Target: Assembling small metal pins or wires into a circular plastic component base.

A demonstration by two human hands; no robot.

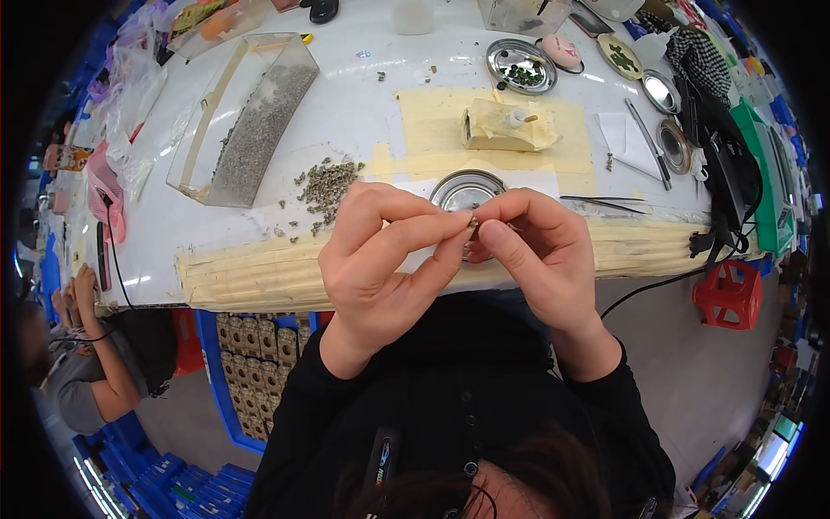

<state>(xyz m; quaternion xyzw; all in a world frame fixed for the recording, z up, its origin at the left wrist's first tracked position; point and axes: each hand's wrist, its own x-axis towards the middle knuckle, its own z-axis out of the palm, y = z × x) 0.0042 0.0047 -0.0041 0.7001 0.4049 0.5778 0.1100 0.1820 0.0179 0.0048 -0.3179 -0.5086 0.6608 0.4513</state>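
Observation:
My left hand [380, 246] and my right hand [549, 251] meet fingertip to fingertip over the table's near edge. Both are closed in a pinch around a tiny greyish metal piece [473, 223], mostly covered by the fingers, so its exact kind cannot be made out. Just behind the fingertips lies a shiny round metal dish [460, 183], partly hidden by my hands. To the left of my left hand is a loose heap of small grey metal parts [330, 186]. A pair of tweezers [605, 204] rests on the table right of my right hand.
A clear bin [264, 121] of small grey parts stands at left. Behind the dish sits a tape-wrapped block [508, 127]. Further back are a dish of dark green pieces [521, 73] and a round pink case [562, 52]. A blue crate [207, 346] is below; a co-worker's arm [108, 368] shows at left.

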